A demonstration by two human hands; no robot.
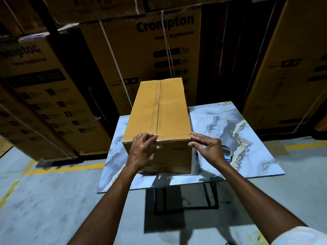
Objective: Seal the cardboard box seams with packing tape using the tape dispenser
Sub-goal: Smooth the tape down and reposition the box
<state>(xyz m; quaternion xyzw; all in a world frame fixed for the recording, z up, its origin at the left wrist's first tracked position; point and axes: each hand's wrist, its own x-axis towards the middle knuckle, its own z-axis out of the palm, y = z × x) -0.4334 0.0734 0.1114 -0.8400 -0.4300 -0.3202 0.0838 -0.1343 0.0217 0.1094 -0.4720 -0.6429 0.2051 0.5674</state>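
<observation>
So, the cardboard box (169, 110) sits lengthwise on the marble-look surface (212, 117), and its top seam (158, 106) runs straight away from the person, near edge to far edge. At the near end of that seam is the left hand (143, 149), fingers (141, 136) bent over the top edge and pressing down there. Over at the near right corner is the right hand (210, 149), fingers close together and almost straight, tips touching the cardboard, holding nothing. There might be a glossy strip along the seam, but I can't tell from here. Key bit: the tape dispenser (227, 153) lies on the surface right of the box, just beyond the right hand and half hidden by it. I'd guess the right hand grabs it, being much nearer, then runs it along that long seam.
</observation>
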